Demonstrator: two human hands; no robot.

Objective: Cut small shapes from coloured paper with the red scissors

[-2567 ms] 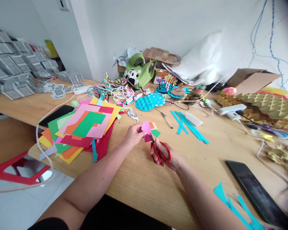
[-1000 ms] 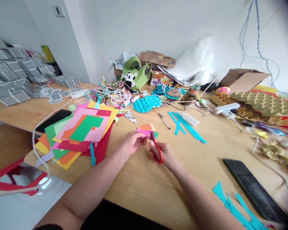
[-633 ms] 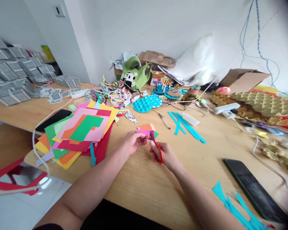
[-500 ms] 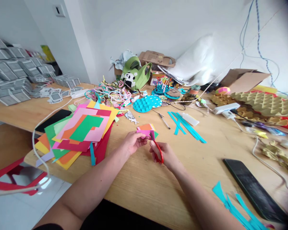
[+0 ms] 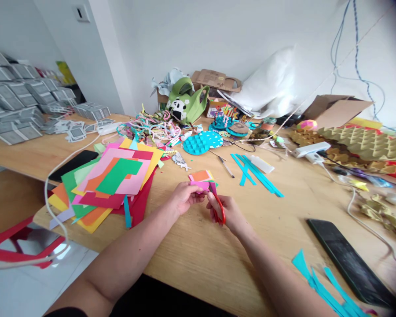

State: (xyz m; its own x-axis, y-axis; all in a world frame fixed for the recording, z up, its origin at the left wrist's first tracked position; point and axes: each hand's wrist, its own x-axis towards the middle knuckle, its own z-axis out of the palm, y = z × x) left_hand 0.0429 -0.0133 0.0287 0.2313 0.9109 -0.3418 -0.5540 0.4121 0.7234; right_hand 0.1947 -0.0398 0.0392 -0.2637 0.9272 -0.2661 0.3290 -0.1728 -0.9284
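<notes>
Between the fingers of my left hand (image 5: pixel 187 197) is a small piece of magenta paper (image 5: pixel 199 186), pinched by its near edge. My right hand (image 5: pixel 226 212) grips red-handled scissors (image 5: pixel 222 210), whose blades point away from me and meet the right part of that paper. How far the blades are parted is too small to tell. Just beyond the paper lie small orange, yellow and green paper pieces (image 5: pixel 200 175) on the wooden table (image 5: pixel 198 259). A pen (image 5: pixel 226 168) and blue paper strips (image 5: pixel 259 177) lie farther right.
Coloured paper sheets (image 5: pixel 119 176) are piled on the left, over a black flat object (image 5: pixel 73 166). A phone (image 5: pixel 346 259) lies at the right near more blue strips (image 5: pixel 317 281). Tangled cords, a green panda bag (image 5: pixel 188 103) and egg trays (image 5: pixel 356 143) stand along the back.
The magenta paper has turned flatter and dipped slightly towards me, showing more of the orange pieces behind it. The scissors stay at its right part. Both hands have barely moved.
</notes>
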